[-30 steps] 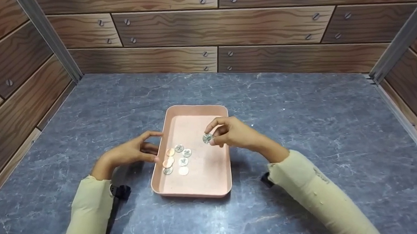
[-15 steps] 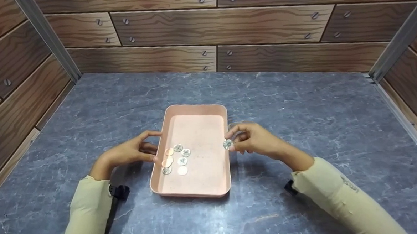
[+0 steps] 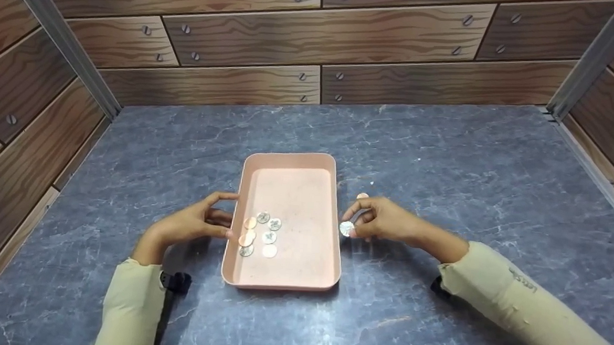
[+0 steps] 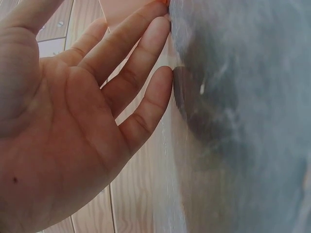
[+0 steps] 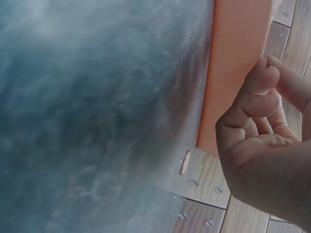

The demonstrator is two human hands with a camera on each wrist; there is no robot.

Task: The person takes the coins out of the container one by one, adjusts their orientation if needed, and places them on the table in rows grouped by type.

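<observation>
A shallow pink tray (image 3: pixel 300 193) stands on the table, with several silver and copper coins (image 3: pixel 269 237) lying flat in its left half. My left hand (image 3: pixel 191 224) rests beside the tray's left wall, fingers fairly straight, index finger and thumb touching the rim. In the left wrist view, the other fingers of that hand (image 4: pixel 92 107) reach down to the tabletop. Just outside the right wall, my right hand (image 3: pixel 383 218) pinches a silver coin (image 3: pixel 346 229) between thumb and index finger. A copper coin (image 3: pixel 362 196) lies on the table behind that hand, partly hidden by it.
The grey marbled tabletop (image 3: pixel 444 164) surrounds the tray. Wood-patterned panels (image 3: pixel 240 43) with printed screws enclose the back and both sides, with metal posts (image 3: pixel 589 56) at the corners. A tiny white speck lies beyond the copper coin.
My right hand has carried the silver coin from over the tray to the right, past the wall, then slightly lower and nearer. The left hand and the coins in the tray stay put.
</observation>
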